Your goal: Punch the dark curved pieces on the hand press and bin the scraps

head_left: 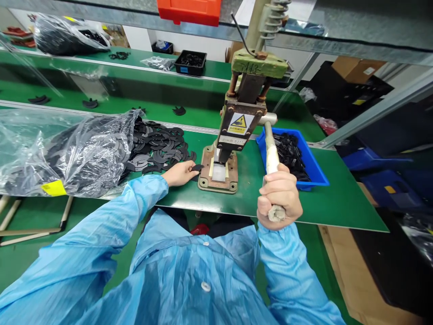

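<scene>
My right hand (280, 197) is wrapped round the wrapped lever handle (271, 149) of a hand press (241, 117). My left hand (181, 174) pinches a black curved flat piece (197, 168) at the left edge of the press base (207, 183). Under the ram, a pale block (219, 172) sits on the base, with a small dark part at the ram's tip. Beside my left hand spreads a pile of black curved pieces (158, 146), spilling from a clear plastic bag (67, 151).
Right of the press stands a blue bin (313, 164) of small black parts. Behind lies a green conveyor belt (203, 108) carrying scattered black pieces. A black tray (190, 63) rests on the far side. A metal shelf with a red-orange bin (189, 11) hangs overhead.
</scene>
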The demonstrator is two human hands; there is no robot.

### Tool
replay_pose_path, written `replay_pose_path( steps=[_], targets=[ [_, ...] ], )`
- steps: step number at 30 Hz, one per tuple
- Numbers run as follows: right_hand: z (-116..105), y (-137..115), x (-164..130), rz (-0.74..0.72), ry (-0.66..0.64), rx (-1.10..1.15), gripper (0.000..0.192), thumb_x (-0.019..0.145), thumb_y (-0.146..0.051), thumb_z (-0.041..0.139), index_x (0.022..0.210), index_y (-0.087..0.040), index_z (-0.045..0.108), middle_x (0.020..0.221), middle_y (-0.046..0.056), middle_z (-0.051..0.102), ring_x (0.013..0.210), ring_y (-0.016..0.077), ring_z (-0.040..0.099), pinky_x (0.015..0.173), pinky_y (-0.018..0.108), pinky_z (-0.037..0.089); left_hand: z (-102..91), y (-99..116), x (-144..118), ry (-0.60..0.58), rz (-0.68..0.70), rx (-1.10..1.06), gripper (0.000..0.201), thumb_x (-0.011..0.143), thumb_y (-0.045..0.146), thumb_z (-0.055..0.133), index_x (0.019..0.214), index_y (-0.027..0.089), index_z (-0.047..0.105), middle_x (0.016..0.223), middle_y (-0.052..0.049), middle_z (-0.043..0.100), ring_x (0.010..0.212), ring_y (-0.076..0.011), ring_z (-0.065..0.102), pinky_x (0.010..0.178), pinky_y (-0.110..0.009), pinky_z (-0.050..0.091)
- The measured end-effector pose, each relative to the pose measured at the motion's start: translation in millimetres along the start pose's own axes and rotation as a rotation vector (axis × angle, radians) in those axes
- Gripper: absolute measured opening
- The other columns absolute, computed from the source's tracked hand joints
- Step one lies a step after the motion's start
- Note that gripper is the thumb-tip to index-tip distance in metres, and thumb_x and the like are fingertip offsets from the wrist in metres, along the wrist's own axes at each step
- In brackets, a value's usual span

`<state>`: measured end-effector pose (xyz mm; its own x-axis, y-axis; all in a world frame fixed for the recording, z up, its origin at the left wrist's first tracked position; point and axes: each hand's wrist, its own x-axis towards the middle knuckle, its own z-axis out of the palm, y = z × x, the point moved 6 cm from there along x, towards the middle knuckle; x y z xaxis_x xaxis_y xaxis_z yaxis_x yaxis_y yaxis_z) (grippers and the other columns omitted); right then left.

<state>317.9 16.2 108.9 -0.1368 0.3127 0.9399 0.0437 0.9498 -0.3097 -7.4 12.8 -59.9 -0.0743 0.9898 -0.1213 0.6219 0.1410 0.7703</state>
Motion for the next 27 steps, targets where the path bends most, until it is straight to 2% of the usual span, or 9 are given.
replay_pose_path(
  steps=[2, 5, 7, 12, 16, 23, 27],
  targets=[
    [0, 0, 0, -0.002, 0.001, 0.003, 0.023, 0.089, -0.034, 0.072, 0.075, -0.026, 0.056, 0.073, -0.004, 0.064, 0.091, 0.0196, 0.069, 0.115, 0.064, 0.054, -9.1, 6, -2, -0.019, -0.023, -0.069, 0.036, 0.090, 0.057, 0.069, 0.086, 0.024, 0.056, 0.070, 0.003, 0.057, 0.063, -0.0146, 0.054, 0.057, -0.027, 0.040],
    [0, -1, 1, -0.031, 0.007, 0.022, 0.021, 0.088, -0.031, 0.072, 0.075, -0.025, 0.056, 0.074, -0.004, 0.064, 0.092, 0.0188, 0.069, 0.116, 0.062, 0.054, -26.1, 20, 5, 0.017, -0.064, -0.193, 0.041, 0.092, 0.059, 0.071, 0.083, 0.023, 0.054, 0.064, 0.004, 0.056, 0.056, -0.0115, 0.051, 0.053, -0.024, 0.037],
    [0, -1, 1, -0.052, 0.010, 0.031, 0.021, 0.088, -0.030, 0.072, 0.076, -0.024, 0.056, 0.074, -0.004, 0.064, 0.092, 0.0185, 0.069, 0.118, 0.062, 0.053, -28.6, 33, 14, 0.010, -0.079, -0.253, 0.043, 0.094, 0.061, 0.071, 0.085, 0.023, 0.053, 0.061, 0.004, 0.059, 0.053, -0.0108, 0.053, 0.052, -0.023, 0.038],
    [0, -1, 1, -0.047, -0.014, 0.025, 0.020, 0.089, -0.029, 0.072, 0.078, -0.024, 0.056, 0.076, -0.004, 0.065, 0.095, 0.0180, 0.070, 0.118, 0.061, 0.053, -0.4, 62, 41, -0.122, -0.115, -0.294, 0.037, 0.103, 0.055, 0.066, 0.092, 0.023, 0.050, 0.053, 0.003, 0.062, 0.042, -0.0115, 0.055, 0.045, -0.022, 0.038],
    [0, -2, 0, -0.015, -0.012, 0.013, 0.022, 0.091, -0.033, 0.071, 0.076, -0.025, 0.056, 0.075, -0.004, 0.065, 0.094, 0.0186, 0.070, 0.113, 0.061, 0.055, 16.9, 73, 54, -0.178, -0.120, -0.299, 0.030, 0.106, 0.047, 0.065, 0.096, 0.022, 0.051, 0.052, 0.003, 0.063, 0.040, -0.0105, 0.054, 0.044, -0.021, 0.040],
    [1, -1, -1, 0.013, 0.019, 0.024, 0.024, 0.092, -0.037, 0.071, 0.076, -0.026, 0.056, 0.073, -0.005, 0.065, 0.091, 0.0192, 0.069, 0.112, 0.062, 0.056, 22.1, 77, 66, -0.248, -0.159, -0.324, 0.034, 0.100, 0.047, 0.075, 0.115, 0.021, 0.060, 0.056, 0.003, 0.064, 0.045, -0.0131, 0.062, 0.047, -0.022, 0.046],
    [1, -1, -2, 0.018, 0.030, 0.028, 0.022, 0.092, -0.038, 0.070, 0.077, -0.028, 0.058, 0.071, -0.005, 0.063, 0.091, 0.0199, 0.069, 0.112, 0.063, 0.056, 22.6, 75, 71, -0.223, -0.256, -0.312, 0.035, 0.094, 0.047, 0.081, 0.110, 0.020, 0.064, 0.054, 0.003, 0.061, 0.044, -0.0138, 0.060, 0.046, -0.023, 0.046]
  ],
)
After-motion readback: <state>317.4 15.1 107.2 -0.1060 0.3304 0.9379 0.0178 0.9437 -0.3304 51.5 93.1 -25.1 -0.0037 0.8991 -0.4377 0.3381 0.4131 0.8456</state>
